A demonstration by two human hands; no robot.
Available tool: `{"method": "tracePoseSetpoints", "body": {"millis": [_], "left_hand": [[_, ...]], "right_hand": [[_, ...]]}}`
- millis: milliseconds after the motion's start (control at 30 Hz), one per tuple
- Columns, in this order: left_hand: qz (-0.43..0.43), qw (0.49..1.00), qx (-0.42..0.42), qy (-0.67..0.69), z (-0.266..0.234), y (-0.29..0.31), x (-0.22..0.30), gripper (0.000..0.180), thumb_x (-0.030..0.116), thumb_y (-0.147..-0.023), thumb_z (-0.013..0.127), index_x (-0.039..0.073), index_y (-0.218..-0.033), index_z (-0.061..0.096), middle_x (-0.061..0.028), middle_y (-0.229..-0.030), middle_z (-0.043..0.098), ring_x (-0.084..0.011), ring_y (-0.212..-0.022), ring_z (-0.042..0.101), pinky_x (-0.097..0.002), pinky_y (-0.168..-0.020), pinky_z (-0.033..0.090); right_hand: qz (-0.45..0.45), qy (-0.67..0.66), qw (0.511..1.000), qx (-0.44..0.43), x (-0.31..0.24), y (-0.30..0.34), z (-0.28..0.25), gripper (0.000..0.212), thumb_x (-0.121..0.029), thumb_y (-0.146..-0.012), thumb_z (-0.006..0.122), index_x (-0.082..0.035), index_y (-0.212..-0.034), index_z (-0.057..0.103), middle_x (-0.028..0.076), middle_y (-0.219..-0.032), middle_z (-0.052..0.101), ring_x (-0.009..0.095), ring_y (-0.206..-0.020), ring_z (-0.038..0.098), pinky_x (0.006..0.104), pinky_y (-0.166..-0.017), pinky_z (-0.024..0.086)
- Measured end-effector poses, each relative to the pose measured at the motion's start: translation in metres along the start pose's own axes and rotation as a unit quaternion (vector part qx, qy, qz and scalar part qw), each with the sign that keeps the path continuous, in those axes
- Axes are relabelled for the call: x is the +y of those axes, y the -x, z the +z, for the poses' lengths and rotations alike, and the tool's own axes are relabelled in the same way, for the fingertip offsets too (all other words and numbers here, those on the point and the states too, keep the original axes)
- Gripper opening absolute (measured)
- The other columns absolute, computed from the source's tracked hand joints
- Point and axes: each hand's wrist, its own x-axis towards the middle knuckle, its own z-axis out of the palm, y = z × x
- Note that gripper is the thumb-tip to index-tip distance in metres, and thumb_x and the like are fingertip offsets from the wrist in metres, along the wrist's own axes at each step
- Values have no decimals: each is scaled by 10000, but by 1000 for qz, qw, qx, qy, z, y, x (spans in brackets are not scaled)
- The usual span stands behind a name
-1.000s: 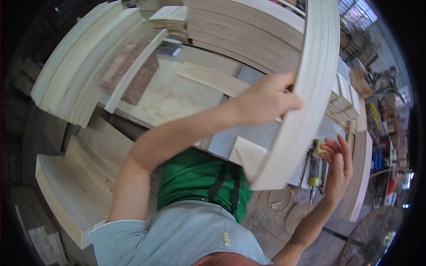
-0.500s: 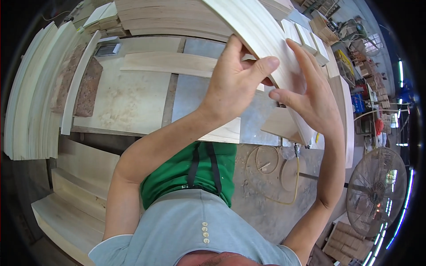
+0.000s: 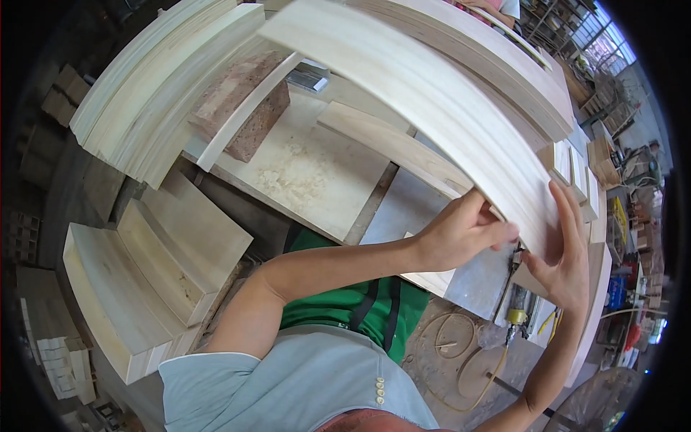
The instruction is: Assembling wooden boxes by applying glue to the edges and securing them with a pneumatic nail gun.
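A long, pale wooden board [image 3: 432,93] is raised above the workbench, reaching from my hands up and leftward. My left hand [image 3: 464,230] holds its near edge, with the fingers tucked underneath and the thumb against the edge. At the board's right end my right hand [image 3: 565,255] has the fingers along the far side and the thumb on the near side. Below my right hand lies an air tool [image 3: 515,315] with a yellow part and a hose. A thinner wooden strip [image 3: 389,140] rests on the bench beneath the raised board.
Pale boards are stacked at the left [image 3: 165,86] and along the far side [image 3: 518,90]. A reddish block [image 3: 263,122] with a leaning strip stands on the dusty bench panel [image 3: 338,191]. Curved wooden pieces [image 3: 137,288] sit lower left. Another person's arm [image 3: 497,11] shows at the top.
My view has turned left. The board has swung so that its far end points left, and it stays in both hands. The air tool shows more fully now.
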Motion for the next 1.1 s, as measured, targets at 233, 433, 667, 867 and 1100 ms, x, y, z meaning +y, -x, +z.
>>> {"method": "tracePoseSetpoints", "body": {"millis": [233,433,667,867,1100], "left_hand": [[-51,848,-184,-495,-77,67,-48,426,126,-796,690,11,-1181,546,-171,-1119,567,-306,-1114,527,-421,-951,431],[-33,731,-262,-629,-82,89,-91,666,234,-692,784,36,-1264,507,-207,-1303,467,-397,-1269,389,-466,-1051,337],[-79,689,-284,-663,-76,79,-99,776,274,-675,799,56,-1334,453,-208,-1425,366,-398,-1350,298,-507,-1087,282],[-86,675,-281,-676,-70,71,-89,784,269,-691,789,54,-1352,428,-228,-1418,357,-405,-1334,309,-518,-1073,286],[131,879,-97,-448,-2,47,-32,800,204,-713,786,20,-1379,383,-203,-1361,419,-374,-1245,420,-434,-1027,357]], "right_hand": [[25,58,997,-50,3,7,11,911,-76,-518,734,-89,-1381,440,173,-1392,426,360,-1299,396,440,-1091,314],[-12,45,997,-67,5,2,20,867,-102,-548,741,-78,-1365,452,181,-1369,438,372,-1267,410,435,-1064,336],[-17,30,997,-66,19,20,12,863,-150,-565,720,-84,-1378,440,168,-1392,427,347,-1301,393,422,-1087,307],[10,17,997,-69,21,27,11,867,-168,-567,721,-69,-1380,439,175,-1386,435,345,-1305,394,415,-1089,305],[76,-87,988,101,13,23,10,889,-83,-568,738,-72,-1398,421,148,-1356,462,274,-1249,450,372,-1055,334]]}}
